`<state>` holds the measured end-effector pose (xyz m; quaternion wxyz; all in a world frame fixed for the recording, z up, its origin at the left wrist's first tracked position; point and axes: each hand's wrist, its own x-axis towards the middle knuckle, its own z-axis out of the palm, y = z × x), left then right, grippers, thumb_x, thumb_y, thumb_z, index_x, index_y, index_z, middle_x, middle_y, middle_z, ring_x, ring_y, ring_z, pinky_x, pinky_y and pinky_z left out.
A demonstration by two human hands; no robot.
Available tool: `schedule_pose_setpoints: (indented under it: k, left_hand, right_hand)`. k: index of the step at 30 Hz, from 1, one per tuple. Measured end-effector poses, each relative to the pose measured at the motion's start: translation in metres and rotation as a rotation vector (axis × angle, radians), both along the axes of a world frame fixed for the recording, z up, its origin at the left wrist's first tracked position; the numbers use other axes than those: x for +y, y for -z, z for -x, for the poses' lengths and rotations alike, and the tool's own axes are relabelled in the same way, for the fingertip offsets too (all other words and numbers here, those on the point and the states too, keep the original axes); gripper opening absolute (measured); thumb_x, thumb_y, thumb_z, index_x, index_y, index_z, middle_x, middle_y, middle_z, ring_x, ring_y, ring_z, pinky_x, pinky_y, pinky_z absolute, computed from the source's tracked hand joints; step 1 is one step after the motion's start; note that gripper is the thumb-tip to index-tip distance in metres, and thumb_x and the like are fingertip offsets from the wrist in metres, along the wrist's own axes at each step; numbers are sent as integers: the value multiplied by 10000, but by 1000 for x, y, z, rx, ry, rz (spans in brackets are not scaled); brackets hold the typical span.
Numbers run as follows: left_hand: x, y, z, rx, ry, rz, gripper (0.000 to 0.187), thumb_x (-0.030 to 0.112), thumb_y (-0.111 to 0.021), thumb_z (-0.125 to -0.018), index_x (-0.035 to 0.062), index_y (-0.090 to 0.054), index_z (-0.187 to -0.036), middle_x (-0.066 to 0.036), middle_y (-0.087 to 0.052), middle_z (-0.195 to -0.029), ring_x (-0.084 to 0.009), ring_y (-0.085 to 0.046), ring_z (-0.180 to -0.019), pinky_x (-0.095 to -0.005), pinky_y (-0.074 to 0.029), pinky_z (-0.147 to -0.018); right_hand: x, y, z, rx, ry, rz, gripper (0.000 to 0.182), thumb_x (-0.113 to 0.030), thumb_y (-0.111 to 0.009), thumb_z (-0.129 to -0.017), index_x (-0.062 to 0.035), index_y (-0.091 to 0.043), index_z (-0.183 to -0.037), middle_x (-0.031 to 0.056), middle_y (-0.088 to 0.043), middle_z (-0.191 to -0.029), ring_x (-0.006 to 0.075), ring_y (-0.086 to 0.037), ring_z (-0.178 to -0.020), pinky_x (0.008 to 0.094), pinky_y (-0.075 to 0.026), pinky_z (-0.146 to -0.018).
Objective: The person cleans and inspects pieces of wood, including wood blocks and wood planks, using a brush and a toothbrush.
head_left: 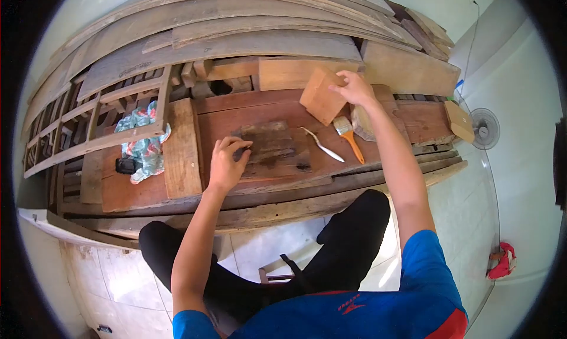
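Observation:
My right hand [356,90] grips a square, light-brown wooden block [322,97] by its upper right edge, holding it tilted. Pinched in the curled fingers of my left hand [227,165] is a small dark piece [240,154], mostly hidden; I cannot tell its kind. That hand rests at the left side of a dark, worn slab of wood [269,141] lying on the reddish plank. To the slab's right lies a thin tool with a curved white handle [328,150]. Beside it is a paintbrush [349,141] with an orange handle, under my right forearm's left side, near a pale rounded block [362,125].
A crumpled teal patterned cloth [143,135] and a black object [126,165] lie at the left, by a slatted wooden frame [94,129]. An upright-grained board [182,150] crosses the planks. Stacked boards [236,46] rise behind; a fan [485,125] stands right.

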<state>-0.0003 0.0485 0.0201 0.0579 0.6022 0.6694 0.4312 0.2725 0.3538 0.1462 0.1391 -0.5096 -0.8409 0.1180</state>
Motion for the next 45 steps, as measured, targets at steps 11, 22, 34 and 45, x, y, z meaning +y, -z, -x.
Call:
schedule_pose_setpoints:
  k: [11,22,34,45]
  left_hand:
    - [-6,-6,11,-179,34,164,185,125,-756,-890,107,-770,-1074,-70,-693,-989,-256,-579,-901,-385,-507,-846]
    - [-5,0,6,-139,43,110,233,77,-742,-899,84,-742,-1132,-99,-680,-992,-277,-587,-922,-383,-500,-847]
    - [-2,12,9,-222,17,180,578,91,-800,-860,145,-583,-1393,-98,-611,-1161,-314,-553,-1066,-423,-479,-970]
    - [5,17,36,-179,151,201,709,202,-805,-871,218,-511,-1516,-87,-435,-1623,-389,-430,-1397,-482,-366,-1190]
  right_hand:
    - [50,39,-34,396,92,346,564,-397,-790,-899,-46,-670,-1324,135,-732,-1209,200,-689,-1057,375,-534,-852]
    - [73,80,-48,197,176,95,840,-407,-776,-837,-37,-459,-1521,220,-597,-1449,366,-575,-1335,412,-447,-1105]
    - [-116,52,52,92,-502,72,313,-363,-725,-924,-63,-640,-896,156,-676,-944,339,-648,-906,448,-515,-817]
    - [-167,51,130,-400,-921,-22,470,-475,-724,-902,-20,-607,-910,182,-709,-892,415,-689,-857,515,-533,-764]
